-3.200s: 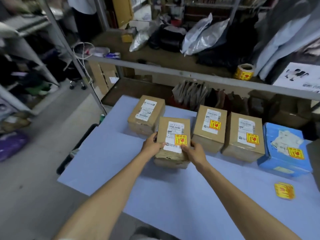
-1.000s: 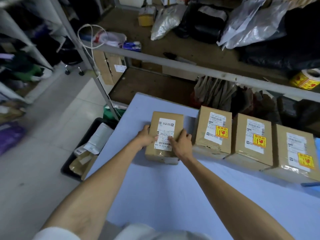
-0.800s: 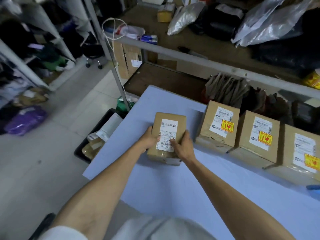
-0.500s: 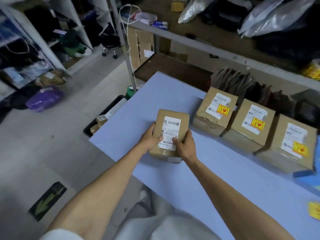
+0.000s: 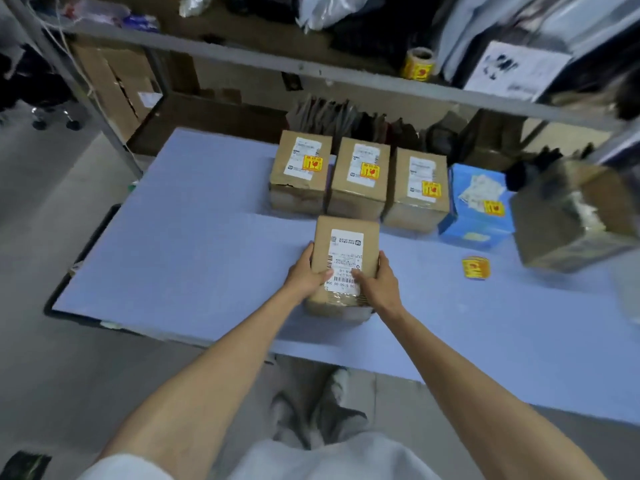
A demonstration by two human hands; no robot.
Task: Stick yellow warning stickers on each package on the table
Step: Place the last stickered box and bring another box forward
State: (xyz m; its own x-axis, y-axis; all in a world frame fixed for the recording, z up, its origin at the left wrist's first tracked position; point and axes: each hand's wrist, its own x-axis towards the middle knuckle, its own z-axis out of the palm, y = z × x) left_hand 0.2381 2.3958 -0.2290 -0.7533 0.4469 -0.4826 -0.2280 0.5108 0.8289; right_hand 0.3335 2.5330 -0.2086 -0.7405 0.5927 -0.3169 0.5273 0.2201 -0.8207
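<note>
A brown cardboard package (image 5: pixel 346 237) with a white shipping label and no yellow sticker lies on the pale blue table (image 5: pixel 194 258). My left hand (image 5: pixel 308 271) grips its left side and my right hand (image 5: pixel 377 280) grips its right side, thumbs on the label. Behind it stand three brown packages (image 5: pixel 301 174), (image 5: pixel 360 181), (image 5: pixel 417 188) and a blue package (image 5: pixel 479 206), each bearing a yellow warning sticker. A small stack of loose yellow stickers (image 5: pixel 475 267) lies on the table to the right.
A larger taped brown box (image 5: pixel 575 216) sits at the table's right end. A roll of yellow stickers (image 5: pixel 419 64) stands on the metal shelf (image 5: pixel 311 69) behind the table, among bags. A black bin (image 5: pixel 86 244) shows beside the table's left edge.
Both hands have carried the unstickered package from the table's left end to the middle, in front of the stickered row. The head view has swung right with it.
</note>
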